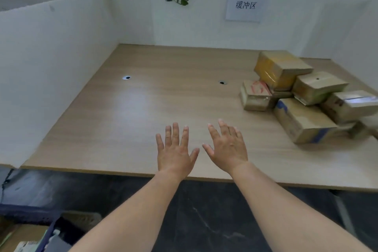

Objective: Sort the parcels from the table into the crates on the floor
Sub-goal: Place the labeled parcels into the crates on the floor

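Parcels [302, 96]: a heap of brown cardboard boxes on the worktop [143, 108], at two o'clock from the hands, near its right side.
- Yellow-taped parcel [280, 69]: topmost, tilted, leaning on the boxes beneath.
- Blue-taped parcel [302, 120]: nearest, long axis running ten to four o'clock, its short end facing the near edge.
- Rightmost box: blurred and cut off by the frame at three o'clock. The number of boxes underneath cannot be told.

Left hand [176, 149] and right hand [227, 145]: side by side over the near edge, palms down, fingers straight and spread, holding nothing, thumbs close but apart.

Open room: bare wood from nine to twelve o'clock, bounded by a white partition [51, 57].

Crate [26, 214]: dark blue, on the floor at seven o'clock, partly out of frame, contents indistinct.
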`<move>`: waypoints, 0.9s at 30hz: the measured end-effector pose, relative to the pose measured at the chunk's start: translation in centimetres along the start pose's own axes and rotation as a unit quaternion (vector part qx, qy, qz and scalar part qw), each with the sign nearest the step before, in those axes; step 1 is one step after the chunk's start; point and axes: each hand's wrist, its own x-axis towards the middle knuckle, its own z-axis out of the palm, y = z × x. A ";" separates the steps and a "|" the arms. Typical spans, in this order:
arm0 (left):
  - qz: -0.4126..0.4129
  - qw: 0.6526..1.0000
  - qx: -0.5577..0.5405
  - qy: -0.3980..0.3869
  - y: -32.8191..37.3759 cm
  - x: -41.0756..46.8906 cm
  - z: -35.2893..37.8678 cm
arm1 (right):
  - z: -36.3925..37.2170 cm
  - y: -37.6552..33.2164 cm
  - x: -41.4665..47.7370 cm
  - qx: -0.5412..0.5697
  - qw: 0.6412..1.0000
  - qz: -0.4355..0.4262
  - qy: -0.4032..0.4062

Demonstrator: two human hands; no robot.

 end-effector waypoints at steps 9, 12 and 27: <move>0.093 0.995 0.011 -0.031 12.1 2.5 1.0 | 0.3 11.9 -2.3 0.010 0.994 0.107 -0.005; 0.122 0.991 0.015 -0.048 14.7 3.9 1.8 | 1.1 14.5 -2.4 0.014 0.990 0.139 -0.016; 0.184 0.982 -0.045 -0.014 25.7 22.0 0.0 | -0.9 29.2 9.9 -0.015 0.970 0.241 0.012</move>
